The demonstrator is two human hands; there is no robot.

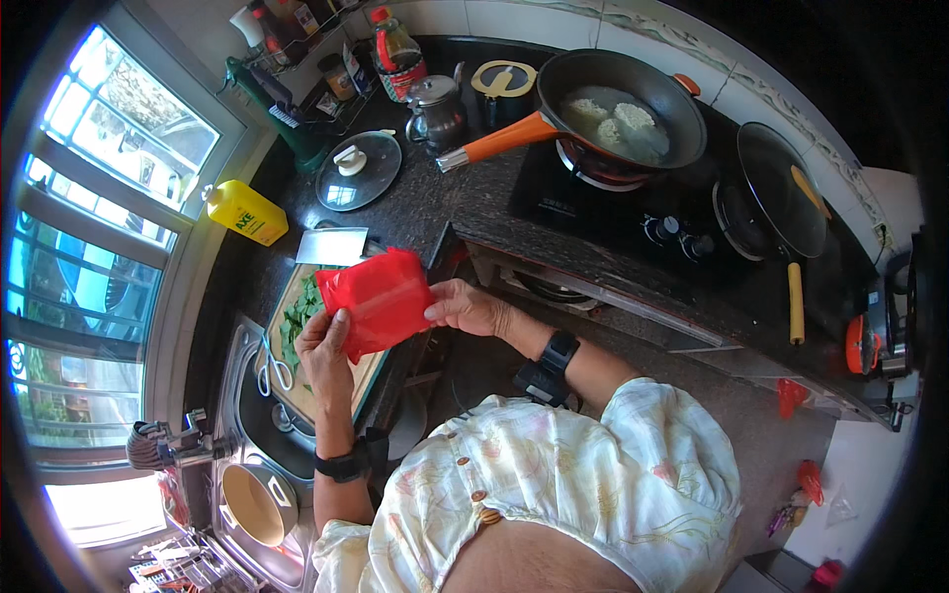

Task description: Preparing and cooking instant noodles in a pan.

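Note:
Both hands hold a red plastic packet (389, 300) in front of my body. My left hand (326, 348) pinches its lower left corner with the thumb on top. At its right edge, my right hand (467, 305) grips with thumb and fingers. Below the packet lies a wooden cutting board (363, 382) with chopped green leaves (299, 315), partly hidden by the packet. White-handled scissors (276, 373) rest at the board's left edge. A cleaver (331, 245) lies beyond the board. On the stove, a wok (623, 111) holds noodle cakes (632, 117) in liquid.
A glass lid (359, 172), a metal kettle (435, 111) and a yellow detergent bottle (246, 211) stand on the counter. The wok's orange handle (504, 141) juts leftward. A lidded pan (782, 193) sits at right. The sink (259, 415) holds a beige pot (256, 505).

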